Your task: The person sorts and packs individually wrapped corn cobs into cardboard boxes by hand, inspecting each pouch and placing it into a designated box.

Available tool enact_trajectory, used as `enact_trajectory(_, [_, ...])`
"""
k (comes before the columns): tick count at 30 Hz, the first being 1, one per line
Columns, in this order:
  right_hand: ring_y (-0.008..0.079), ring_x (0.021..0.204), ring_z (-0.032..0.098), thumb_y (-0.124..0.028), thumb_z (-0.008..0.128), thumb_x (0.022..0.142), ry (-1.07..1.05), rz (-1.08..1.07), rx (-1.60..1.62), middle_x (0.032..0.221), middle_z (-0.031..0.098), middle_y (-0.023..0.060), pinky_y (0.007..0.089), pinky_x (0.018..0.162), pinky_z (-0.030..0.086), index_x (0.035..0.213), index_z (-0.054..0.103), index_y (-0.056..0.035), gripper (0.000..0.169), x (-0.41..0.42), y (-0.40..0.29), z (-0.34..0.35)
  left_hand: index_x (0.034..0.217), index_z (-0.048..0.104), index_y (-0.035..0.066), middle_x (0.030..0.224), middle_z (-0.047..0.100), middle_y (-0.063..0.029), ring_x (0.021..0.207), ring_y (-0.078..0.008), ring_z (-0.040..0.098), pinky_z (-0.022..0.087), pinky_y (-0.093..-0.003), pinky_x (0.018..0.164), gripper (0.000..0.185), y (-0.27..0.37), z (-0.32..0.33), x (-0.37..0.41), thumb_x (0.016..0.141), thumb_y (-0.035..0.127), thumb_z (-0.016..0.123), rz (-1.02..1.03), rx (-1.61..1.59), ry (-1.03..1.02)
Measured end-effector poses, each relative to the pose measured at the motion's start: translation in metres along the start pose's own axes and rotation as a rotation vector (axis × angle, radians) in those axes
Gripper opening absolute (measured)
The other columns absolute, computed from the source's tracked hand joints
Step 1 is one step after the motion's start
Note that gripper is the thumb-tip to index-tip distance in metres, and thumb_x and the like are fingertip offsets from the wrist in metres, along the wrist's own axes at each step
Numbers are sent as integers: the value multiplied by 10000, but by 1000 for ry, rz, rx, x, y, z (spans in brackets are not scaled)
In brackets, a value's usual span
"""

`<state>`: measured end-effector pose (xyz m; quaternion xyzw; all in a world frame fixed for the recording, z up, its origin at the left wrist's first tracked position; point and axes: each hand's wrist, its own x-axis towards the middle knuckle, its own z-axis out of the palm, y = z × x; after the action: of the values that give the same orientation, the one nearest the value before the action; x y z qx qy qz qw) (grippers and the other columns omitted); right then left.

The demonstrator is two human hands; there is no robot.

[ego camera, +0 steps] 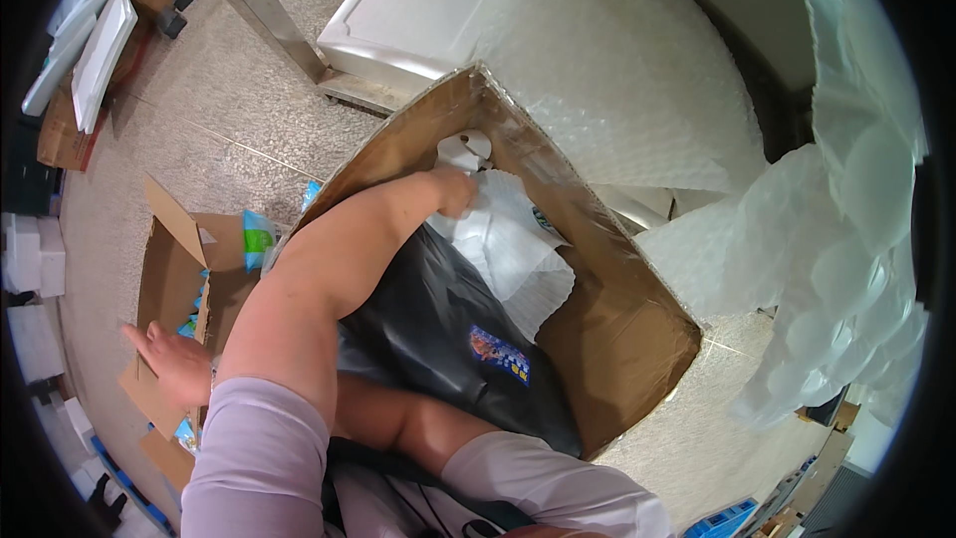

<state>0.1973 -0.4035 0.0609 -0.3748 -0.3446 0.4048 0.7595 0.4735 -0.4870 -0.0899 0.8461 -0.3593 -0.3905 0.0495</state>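
My arms cross, the left over the right. My left hand (452, 190), blurred, reaches into a large open cardboard box (612, 359) and is at a crumpled white packing sheet (497, 239); its fingertips are hidden, so its grip cannot be told. Below the sheet lies a black plastic bag (441, 314) with a colourful printed patch. A small white piece (461, 149) with a dark hole sits in the box's far corner. My right hand (172, 370) is far left, fingers apart and nothing visible in it, over the flaps of a smaller open carton (168, 269).
Blue and green plastic packets (258, 239) lie in and beside the small carton. Bubble wrap (635, 82) drapes past a white foam box (418, 0) behind, and more air-cushion film (821, 261) hangs at right. A metal leg (254, 7) stands far left of it.
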Motion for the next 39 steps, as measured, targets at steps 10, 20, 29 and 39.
enact_trajectory(10, [167,930,530,-97,658,730,-56,-46,-152,1220,468,126,308,754,459,1340,332,-69,692,57,2,8,675,618,38,603,574,-84,561,-194,509,435,-316,567,319,95,-149,-193,716,334,729,-118,-716,915])
enact_trajectory(20, [148,844,573,-134,689,747,-315,305,-111,1226,484,138,291,658,492,1341,338,-50,695,140,34,59,684,626,29,596,556,-17,520,-98,482,418,-293,515,286,95,-118,-459,764,292,703,-319,-663,1337])
enact_trajectory(29, [211,978,545,-206,628,825,-15,157,377,1173,512,132,348,807,462,1349,315,-55,629,141,79,73,516,550,64,798,608,-64,736,-146,556,444,-258,675,220,130,76,-613,701,26,662,-68,-700,1582])
enact_trajectory(39, [219,974,539,-214,605,839,-166,268,-137,1126,532,134,356,830,438,1343,318,-39,605,140,63,107,515,528,51,771,607,-56,722,-149,563,454,-251,649,195,157,159,-628,626,-60,644,-326,-560,1654])
